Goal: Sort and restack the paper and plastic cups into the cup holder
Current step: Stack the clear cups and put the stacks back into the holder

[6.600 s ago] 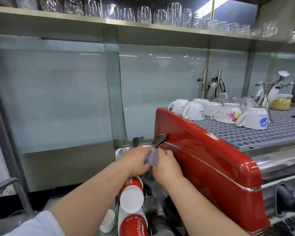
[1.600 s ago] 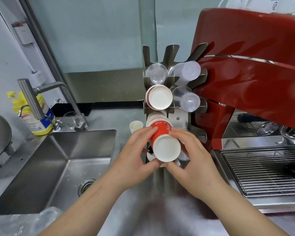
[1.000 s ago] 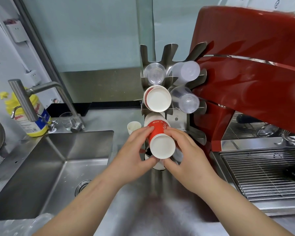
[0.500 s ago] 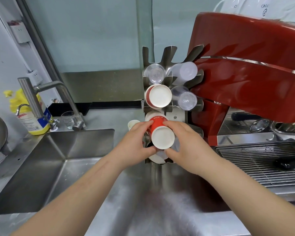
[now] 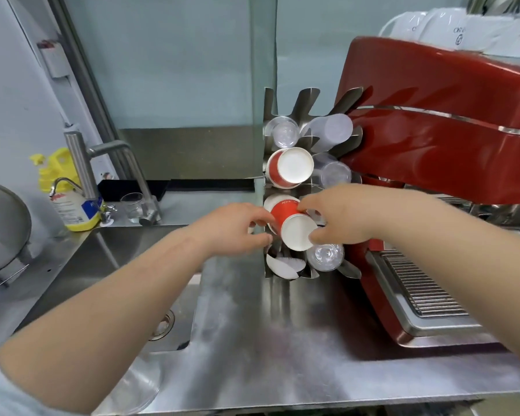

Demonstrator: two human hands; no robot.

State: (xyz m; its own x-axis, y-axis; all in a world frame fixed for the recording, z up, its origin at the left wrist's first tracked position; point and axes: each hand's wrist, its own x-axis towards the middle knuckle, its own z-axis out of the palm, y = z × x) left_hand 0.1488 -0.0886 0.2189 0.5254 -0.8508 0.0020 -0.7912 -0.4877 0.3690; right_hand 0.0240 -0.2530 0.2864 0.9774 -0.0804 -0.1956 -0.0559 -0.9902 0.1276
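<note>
A steel cup holder [image 5: 305, 99] stands against the red espresso machine, its slots facing me. Clear plastic cups [image 5: 284, 135] and a frosted stack [image 5: 332, 129] fill the top row. A red paper cup stack [image 5: 291, 168] and a clear cup [image 5: 335, 175] sit in the row below. My left hand [image 5: 237, 228] and my right hand [image 5: 339, 216] both grip a red paper cup stack [image 5: 293, 228] in the left slot of the third row. Beneath it are white paper cups [image 5: 284, 264] and a clear cup [image 5: 324, 255].
The red espresso machine [image 5: 439, 130] with its drip grate [image 5: 418, 286] is at the right. A steel sink [image 5: 108, 280] with a tap [image 5: 81, 166], a yellow detergent bottle [image 5: 69, 193] and a small glass [image 5: 131, 204] lies left. A clear lid [image 5: 135, 388] rests on the steel counter [image 5: 297, 355] near its front edge.
Both hands have stayed on the red paper cup stack and pushed it a little deeper into its slot. The view has tilted slightly, revealing the clear cup below.
</note>
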